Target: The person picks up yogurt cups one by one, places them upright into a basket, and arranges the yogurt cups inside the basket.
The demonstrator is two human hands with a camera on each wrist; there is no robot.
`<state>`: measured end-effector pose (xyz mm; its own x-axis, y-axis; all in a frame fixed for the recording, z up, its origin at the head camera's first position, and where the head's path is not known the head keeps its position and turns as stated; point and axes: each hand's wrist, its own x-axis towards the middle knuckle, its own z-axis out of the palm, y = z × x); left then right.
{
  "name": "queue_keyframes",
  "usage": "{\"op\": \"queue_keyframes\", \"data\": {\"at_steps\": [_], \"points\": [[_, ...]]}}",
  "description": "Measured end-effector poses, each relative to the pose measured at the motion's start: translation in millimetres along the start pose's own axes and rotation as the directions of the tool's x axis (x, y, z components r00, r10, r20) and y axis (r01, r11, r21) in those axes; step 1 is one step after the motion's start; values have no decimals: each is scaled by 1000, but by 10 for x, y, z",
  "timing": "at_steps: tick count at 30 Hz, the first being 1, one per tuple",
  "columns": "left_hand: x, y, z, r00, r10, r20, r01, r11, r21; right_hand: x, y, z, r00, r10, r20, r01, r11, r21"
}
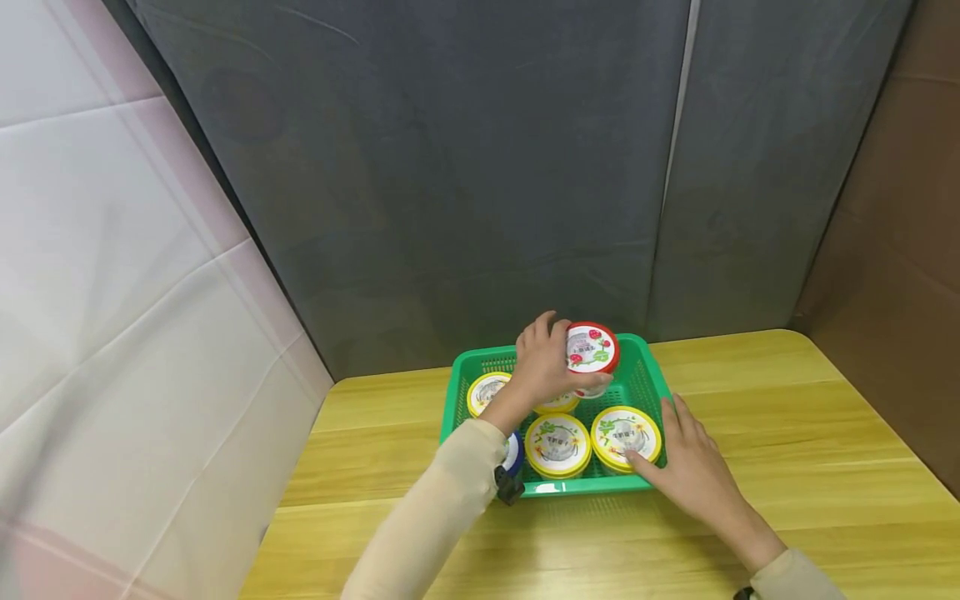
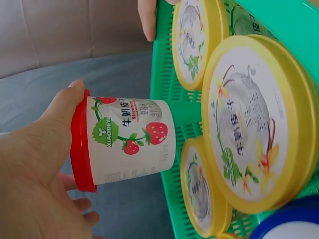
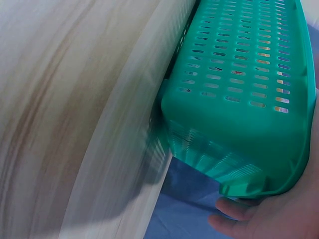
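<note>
My left hand (image 1: 542,362) grips a white tub (image 2: 132,142) printed with strawberries by its red lid, above the back of a green plastic basket (image 1: 600,486). The thumb lies along the lid's near side in the head view, and the tub is upright or slightly tilted. My right hand (image 1: 693,471) is at the basket's right rim. Its fingers extend along the outside, and the thumb reaches over the rim beside a yellow-lidded tub (image 1: 626,437). Another yellow-lidded tub (image 1: 558,446) sits left of that one. A blue-lidded tub (image 1: 513,454) is partly hidden by the left wrist.
Further back in the basket is a yellow-lidded tub (image 1: 487,390), with another partly covered by my left hand. The basket stands on a wooden table (image 1: 757,408) near its back edge. A dark grey curtain (image 1: 450,208) hangs behind, with pale panels (image 1: 112,292) at left.
</note>
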<state>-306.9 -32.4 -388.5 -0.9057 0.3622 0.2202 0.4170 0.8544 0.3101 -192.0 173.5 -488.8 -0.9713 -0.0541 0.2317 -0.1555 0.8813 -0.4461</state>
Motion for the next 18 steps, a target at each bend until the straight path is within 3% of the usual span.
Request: {"op": "queue_keyframes", "data": {"at_steps": [18], "points": [[75, 186, 230, 1000, 13, 12, -13, 999, 32, -11, 8, 0, 1000, -1, 3, 1, 1000, -9]]}}
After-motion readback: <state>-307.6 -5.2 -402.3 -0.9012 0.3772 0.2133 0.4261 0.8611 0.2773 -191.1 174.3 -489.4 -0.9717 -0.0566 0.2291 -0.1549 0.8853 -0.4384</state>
